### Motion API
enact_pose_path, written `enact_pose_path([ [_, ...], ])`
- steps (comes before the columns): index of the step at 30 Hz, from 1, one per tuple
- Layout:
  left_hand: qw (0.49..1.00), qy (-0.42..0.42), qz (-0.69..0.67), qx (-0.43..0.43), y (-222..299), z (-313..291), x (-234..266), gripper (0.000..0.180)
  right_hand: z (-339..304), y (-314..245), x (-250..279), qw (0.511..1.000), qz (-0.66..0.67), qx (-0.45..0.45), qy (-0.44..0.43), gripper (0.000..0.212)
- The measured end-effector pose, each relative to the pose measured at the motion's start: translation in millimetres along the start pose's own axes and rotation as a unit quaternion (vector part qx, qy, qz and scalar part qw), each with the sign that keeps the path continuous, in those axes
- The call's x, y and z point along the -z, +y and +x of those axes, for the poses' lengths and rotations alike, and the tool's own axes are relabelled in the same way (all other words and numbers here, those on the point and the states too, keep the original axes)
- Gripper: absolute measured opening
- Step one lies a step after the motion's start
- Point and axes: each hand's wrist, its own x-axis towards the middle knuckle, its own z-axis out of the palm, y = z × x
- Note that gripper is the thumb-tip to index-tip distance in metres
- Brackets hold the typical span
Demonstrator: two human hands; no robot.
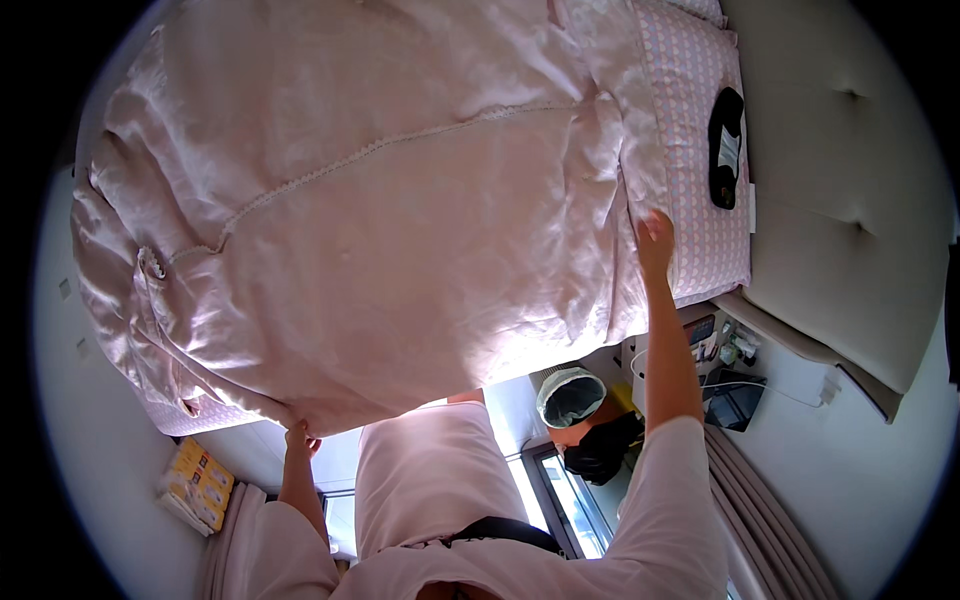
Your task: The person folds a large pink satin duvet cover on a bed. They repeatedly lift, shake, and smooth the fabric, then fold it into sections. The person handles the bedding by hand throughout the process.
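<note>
A pale pink satin duvet [400,250] with a line of lace trim across it covers most of the bed. Down at its near left edge, my left hand [302,438] is closed on the hem. On the right, my right hand [656,236] has its fingers curled at the duvet's folded top border, beside the patterned sheet [690,130]. Its fingertips are partly hidden against the cloth. Loose folds bunch up along the duvet's left side.
A padded beige headboard [840,180] stands at the right, with a black and white object [725,148] on the bedding beside it. Below are a lined waste bin [571,398], a black bag [600,450], a tablet-like device [735,400] and curtains [765,510]. Yellow packages [200,485] sit lower left.
</note>
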Motion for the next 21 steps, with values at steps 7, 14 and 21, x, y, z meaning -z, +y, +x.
enact_pose_path([
  [7, 0.993, 0.015, 0.114, -0.008, 8.0, -14.4, 1.7, 0.036, 70.9, 16.8, -88.4, 0.963, -0.241, -0.124, -0.011, 0.035],
  [14, 0.985, 0.021, 0.168, -0.02, 7.1, -20.5, -7.2, 0.038, 83.1, -35.5, -105.8, 0.96, -0.015, -0.248, -0.132, 0.032],
  [21, 0.978, 0.07, 0.193, -0.019, 3.7, -21.1, -9.7, 0.032, 97.5, -43.0, -57.5, 0.968, 0.132, -0.096, 0.189, 0.027],
])
